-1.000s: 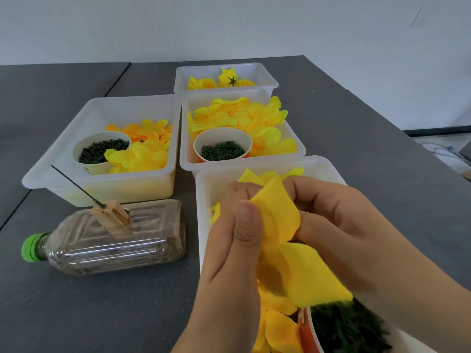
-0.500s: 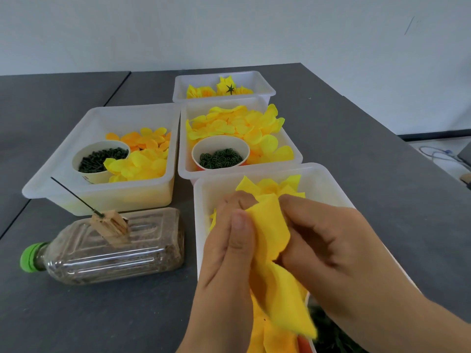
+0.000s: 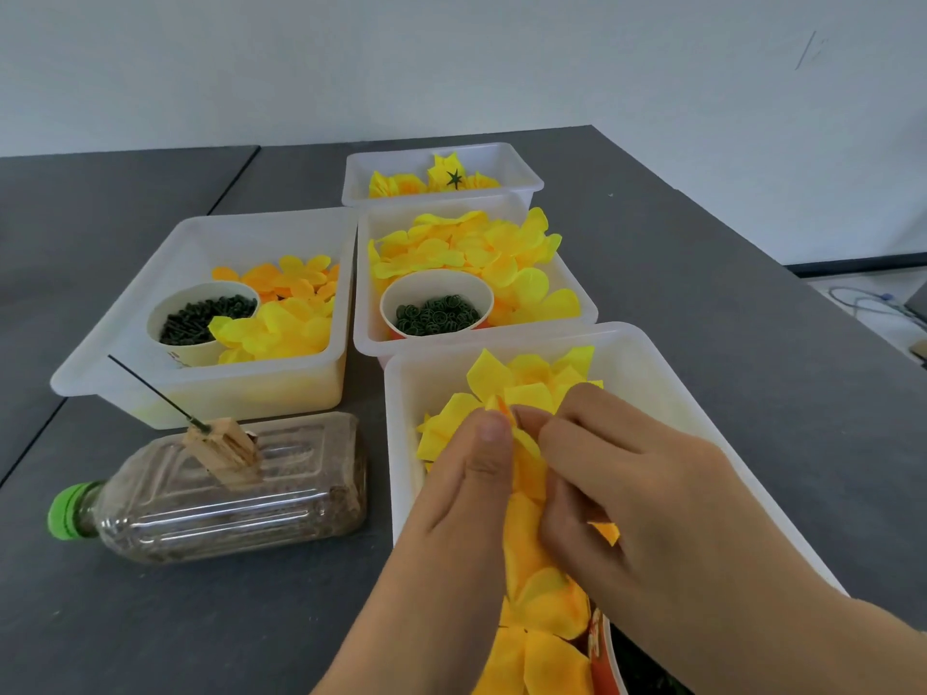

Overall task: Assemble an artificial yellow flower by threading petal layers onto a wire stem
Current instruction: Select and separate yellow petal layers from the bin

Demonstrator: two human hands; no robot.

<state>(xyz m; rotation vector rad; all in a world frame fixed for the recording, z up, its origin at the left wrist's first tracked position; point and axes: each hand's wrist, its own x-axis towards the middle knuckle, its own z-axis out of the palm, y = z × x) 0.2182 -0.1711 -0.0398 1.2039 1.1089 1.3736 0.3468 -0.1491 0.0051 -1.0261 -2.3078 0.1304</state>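
Over the near white tray (image 3: 647, 353), my left hand (image 3: 466, 489) and my right hand (image 3: 632, 494) both pinch a yellow fabric petal layer (image 3: 526, 474) between thumb and fingertips. More yellow petal layers (image 3: 531, 378) lie in the tray behind and below the hands. The thin dark wire stem (image 3: 150, 388) stands slanted in a wooden clip (image 3: 225, 448) fixed on a clear plastic bottle (image 3: 225, 494) lying on its side, left of the tray.
A left tray (image 3: 125, 318) holds orange and yellow petals and a cup of dark green parts (image 3: 200, 318). The middle tray (image 3: 577, 298) holds yellow petals and a cup of green rings (image 3: 436, 313). A far tray (image 3: 521, 168) holds finished flowers. An orange-rimmed cup (image 3: 602, 654) sits bottom right.
Both hands have sunk lower into the near tray with the petal layer, which is now bunched between the fingers instead of hanging open. The view has tilted upward slightly.
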